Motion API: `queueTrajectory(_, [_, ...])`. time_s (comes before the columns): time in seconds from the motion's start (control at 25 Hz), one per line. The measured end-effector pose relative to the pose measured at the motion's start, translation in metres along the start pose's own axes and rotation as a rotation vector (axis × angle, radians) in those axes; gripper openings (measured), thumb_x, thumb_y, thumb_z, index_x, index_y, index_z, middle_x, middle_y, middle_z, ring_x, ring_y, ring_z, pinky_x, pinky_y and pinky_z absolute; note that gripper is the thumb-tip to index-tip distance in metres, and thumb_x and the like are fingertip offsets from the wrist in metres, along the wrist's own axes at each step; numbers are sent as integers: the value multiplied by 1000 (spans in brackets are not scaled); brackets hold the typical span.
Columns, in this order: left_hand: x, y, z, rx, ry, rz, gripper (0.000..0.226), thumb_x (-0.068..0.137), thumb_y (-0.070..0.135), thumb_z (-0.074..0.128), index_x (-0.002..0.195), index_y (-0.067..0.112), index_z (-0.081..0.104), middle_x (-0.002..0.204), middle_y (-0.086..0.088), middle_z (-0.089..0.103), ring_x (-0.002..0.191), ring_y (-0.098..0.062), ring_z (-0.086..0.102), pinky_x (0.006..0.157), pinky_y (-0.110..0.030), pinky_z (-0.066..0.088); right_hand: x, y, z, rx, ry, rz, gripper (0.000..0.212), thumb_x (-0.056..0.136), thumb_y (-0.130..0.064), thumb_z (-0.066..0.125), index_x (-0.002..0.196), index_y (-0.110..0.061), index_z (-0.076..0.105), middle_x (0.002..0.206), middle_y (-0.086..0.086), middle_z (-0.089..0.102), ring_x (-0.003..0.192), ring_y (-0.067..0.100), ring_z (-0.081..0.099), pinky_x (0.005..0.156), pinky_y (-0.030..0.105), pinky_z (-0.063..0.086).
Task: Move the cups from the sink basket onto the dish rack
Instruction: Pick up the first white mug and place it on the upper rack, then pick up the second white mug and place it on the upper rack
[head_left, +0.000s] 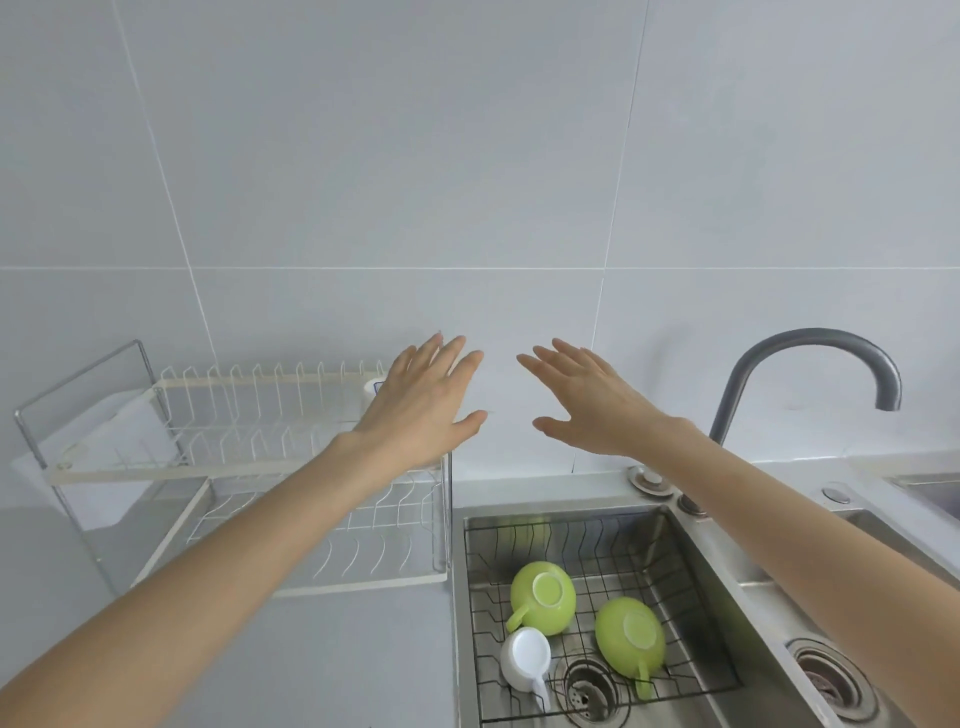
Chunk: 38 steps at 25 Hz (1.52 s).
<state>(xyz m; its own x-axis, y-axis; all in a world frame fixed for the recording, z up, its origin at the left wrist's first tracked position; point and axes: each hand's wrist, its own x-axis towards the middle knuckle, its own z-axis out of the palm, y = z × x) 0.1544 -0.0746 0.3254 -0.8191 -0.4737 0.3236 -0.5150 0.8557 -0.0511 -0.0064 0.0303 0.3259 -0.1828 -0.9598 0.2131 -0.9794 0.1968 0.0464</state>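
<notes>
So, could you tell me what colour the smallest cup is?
White, the smallest cup in the sink basket, head view.

Two bare forearms enter from the lower corners, uncovered along their whole visible length, with no sleeve, cuff or glove on either. The left hand and right hand wear no rings, and neither wrist carries a watch, strap or bracelet. Fingers are slender, with short, plain nails showing no polish. Nothing else of the person appears.
</notes>
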Motion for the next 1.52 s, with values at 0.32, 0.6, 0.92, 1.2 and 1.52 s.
queueTrajectory(0.32, [-8, 56, 45, -81, -65, 7, 65, 92, 39, 40, 144, 16, 9, 157, -5, 8, 145, -22, 6, 117, -38, 10, -39, 36, 44, 94, 9, -8, 71, 90, -33, 51, 147, -22, 9, 159, 1, 7, 147, 19, -1, 120, 34, 1])
queueTrajectory(0.6, [-25, 89, 98, -173, -164, -55, 66, 91, 37, 44, 144, 15, 11, 156, -6, 13, 143, -22, 13, 116, -36, 14, -73, 58, 103, 210, -122, -13, 73, 89, -29, 53, 147, -22, 11, 159, 1, 9, 147, 17, 1, 119, 32, 1])
queueTrajectory(0.92, [-49, 110, 166, -163, -370, -145, 71, 89, 37, 48, 144, 13, 9, 155, -7, 14, 143, -23, 15, 116, -38, 17, -101, 77, 175, 287, -254, -27, 73, 87, -26, 55, 147, -21, 14, 158, 1, 16, 147, 18, 7, 120, 33, 4])
queueTrajectory(1.2, [-52, 115, 218, -261, -512, -279, 71, 89, 31, 51, 144, 12, 10, 155, -7, 15, 142, -22, 18, 113, -34, 23, -108, 86, 225, 412, -402, 31, 71, 88, -22, 55, 146, -21, 14, 157, 2, 17, 145, 20, 16, 116, 32, 20])
queueTrajectory(1.52, [-49, 122, 286, -427, -685, -423, 66, 85, 23, 55, 140, 16, 18, 148, -3, 28, 130, -25, 36, 95, -36, 41, -92, 86, 293, 546, -604, 94, 71, 87, -10, 50, 146, -22, 15, 157, 0, 17, 141, 22, 23, 108, 34, 34])
